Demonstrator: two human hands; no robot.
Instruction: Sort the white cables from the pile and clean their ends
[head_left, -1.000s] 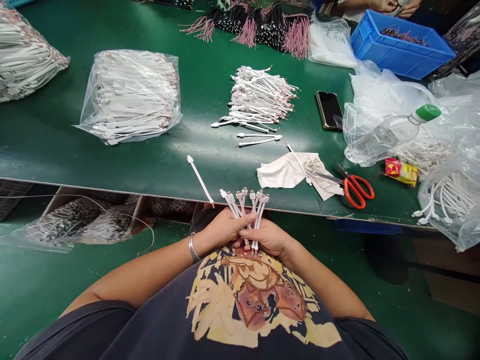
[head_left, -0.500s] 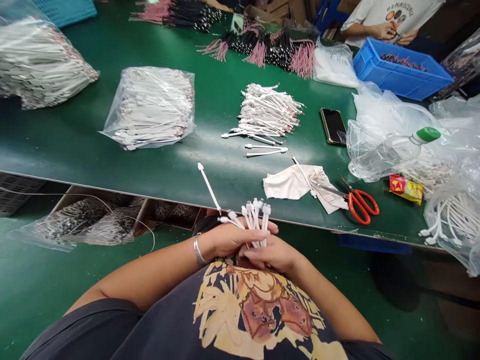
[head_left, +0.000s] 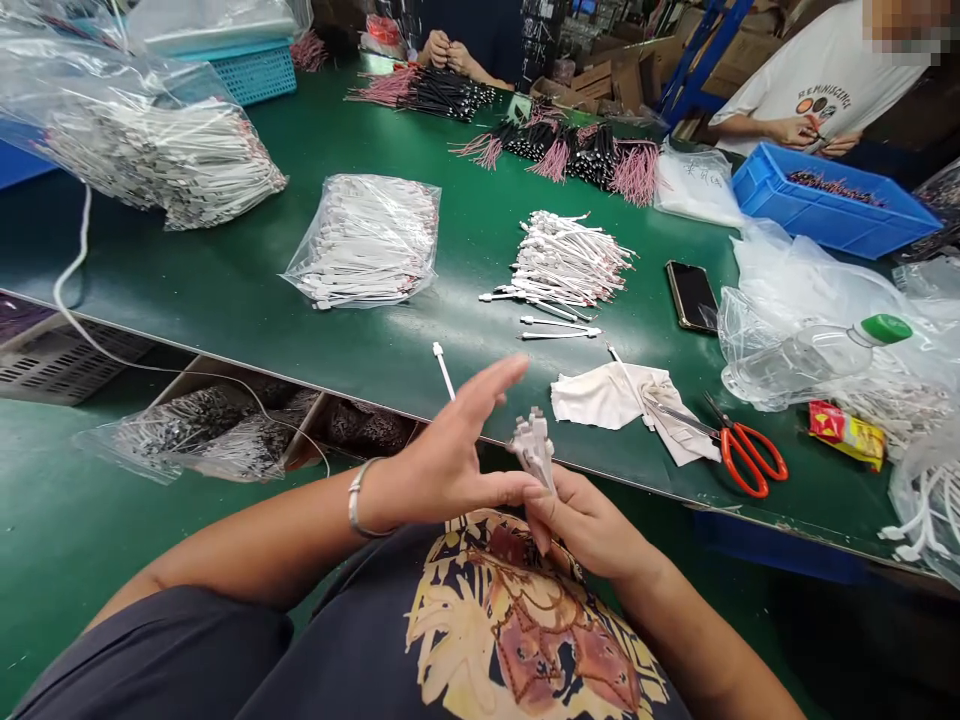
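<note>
My right hand [head_left: 581, 525] is shut on a small bundle of white cables [head_left: 534, 445] with their connector ends pointing up. My left hand [head_left: 442, 455] is held apart, its fingers spread and pointing up and to the right, and its thumb reaches the base of the bundle. A single white cable [head_left: 443, 369] lies on the green table [head_left: 247, 270] near its edge, just beyond my left fingertips. A loose pile of white cables [head_left: 566, 262] and a pair of separate cables [head_left: 560, 328] lie farther out.
A white cloth [head_left: 626, 405] and red-handled scissors [head_left: 752, 458] are to the right, with a phone [head_left: 691, 296] and plastic bottle [head_left: 799, 358] beyond. Bagged cables [head_left: 365, 243] lie left. Co-workers' hands [head_left: 804, 130] work at the far side beside a blue crate [head_left: 832, 210].
My left hand has let go of the bundle and opened, leaving the cables in my right hand. The view has tilted up and shows more of the far table and co-workers.
</note>
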